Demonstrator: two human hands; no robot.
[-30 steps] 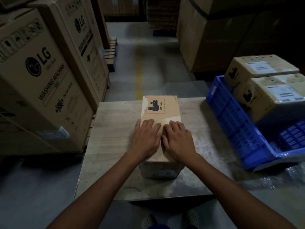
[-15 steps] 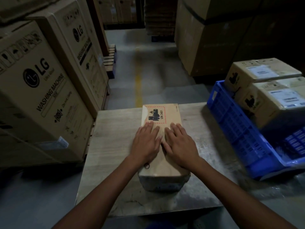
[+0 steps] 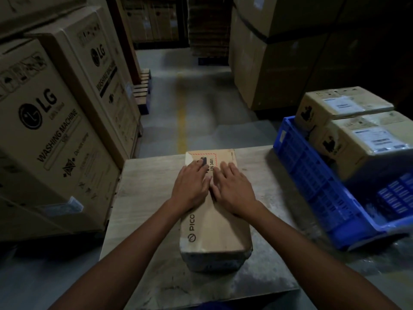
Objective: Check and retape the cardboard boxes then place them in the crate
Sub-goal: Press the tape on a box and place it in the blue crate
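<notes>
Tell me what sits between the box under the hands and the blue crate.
Nothing but a bare strip of table top, seen in the head view; the box and the blue crate are apart.

Left hand [image 3: 190,186]: bare.
Right hand [image 3: 234,191]: bare.
Forearms [image 3: 125,249]: uncovered to the frame edge.
Clothing [image 3: 210,306]: blue patch at bottom edge; type indeterminate.
</notes>
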